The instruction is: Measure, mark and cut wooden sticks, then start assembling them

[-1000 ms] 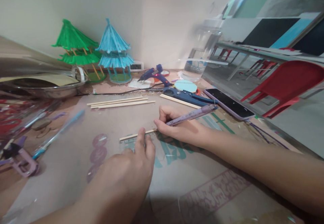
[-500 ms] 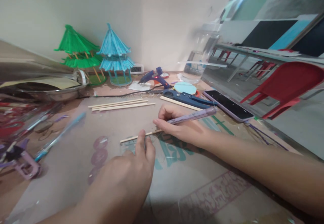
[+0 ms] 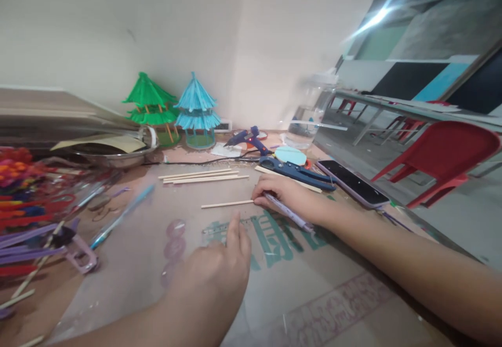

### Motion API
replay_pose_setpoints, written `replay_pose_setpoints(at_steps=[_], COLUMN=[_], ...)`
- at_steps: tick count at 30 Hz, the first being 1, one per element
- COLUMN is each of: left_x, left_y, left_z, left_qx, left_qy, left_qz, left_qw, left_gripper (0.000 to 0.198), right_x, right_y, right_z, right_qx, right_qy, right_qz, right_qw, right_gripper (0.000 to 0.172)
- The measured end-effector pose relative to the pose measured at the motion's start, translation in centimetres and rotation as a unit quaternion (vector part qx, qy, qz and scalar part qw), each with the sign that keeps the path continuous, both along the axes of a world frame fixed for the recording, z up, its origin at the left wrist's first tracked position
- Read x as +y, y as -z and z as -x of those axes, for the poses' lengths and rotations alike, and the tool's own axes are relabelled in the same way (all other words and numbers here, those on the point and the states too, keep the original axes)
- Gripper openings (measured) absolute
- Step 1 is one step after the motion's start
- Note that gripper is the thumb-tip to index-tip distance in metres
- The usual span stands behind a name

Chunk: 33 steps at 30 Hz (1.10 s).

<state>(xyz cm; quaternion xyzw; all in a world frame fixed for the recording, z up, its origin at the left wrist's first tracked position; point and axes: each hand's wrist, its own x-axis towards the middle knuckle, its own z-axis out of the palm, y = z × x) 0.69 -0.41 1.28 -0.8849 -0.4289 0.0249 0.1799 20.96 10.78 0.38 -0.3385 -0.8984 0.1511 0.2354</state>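
Note:
My right hand [image 3: 284, 193] pinches the end of a thin wooden stick [image 3: 227, 204] between its fingertips. A purple patterned pen [image 3: 292, 215] is tucked in the same hand, slanting down toward the wrist. My left hand [image 3: 215, 268] lies low on the plastic sheet, index and middle fingers stretched out, the other fingers mostly hidden. Under those fingertips is a clear ruler [image 3: 214, 230], just below the stick and apart from it. Several similar wooden sticks [image 3: 204, 176] lie side by side farther back.
Behind my right hand lie blue cutters [image 3: 294, 172], a phone [image 3: 353, 182] and a glue gun [image 3: 249, 139]. Green [image 3: 151, 99] and blue [image 3: 196, 106] model pavilions stand by the wall. At left are a metal bowl [image 3: 113, 161], a blue pen [image 3: 123, 216] and a purple-handled tool [image 3: 80, 253].
The stick has come away from the ruler's edge and moved back, held by my right hand. The pen has swung from pointing outward to lying back along the palm. The view has shifted.

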Motion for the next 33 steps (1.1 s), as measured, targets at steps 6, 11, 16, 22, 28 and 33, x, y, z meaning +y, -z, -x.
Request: replay_pose_setpoints(at_steps=[6,11,16,22,28,33], left_x=[0.0,0.1,-0.2,0.2,0.2,0.1], left_y=[-0.3,-0.2,0.0,0.9,1.0,0.7], left_z=[0.0,0.1,0.5,0.6,0.8,0.6], left_qx=[0.042,0.048,0.030,0.027,0.058,0.064], left_qy=[-0.006,-0.002,0.005,0.009,0.032,0.021], left_qz=[0.024,0.004,-0.016,-0.045,-0.081,-0.080], left_qw=[0.999,0.999,0.999,0.999,0.995,0.995], left_gripper=[0.063,0.063,0.061,0.064,0.065,0.065], right_x=[2.2,3.3,3.3,1.9,1.2,1.0], right_y=[0.0,-0.3,-2.4,-5.5,-4.5,-3.3], right_z=[2.9,5.7,4.2,-2.0,-3.6,-2.4], right_qx=[0.002,0.015,0.014,-0.069,-0.232,-0.251], right_qy=[0.011,0.028,0.091,0.187,0.235,0.243], right_qz=[-0.070,-0.089,-0.079,-0.072,-0.061,-0.043], right_qw=[0.997,0.996,0.993,0.977,0.942,0.936], right_gripper=[0.010,0.010,0.021,0.029,0.016,0.014])
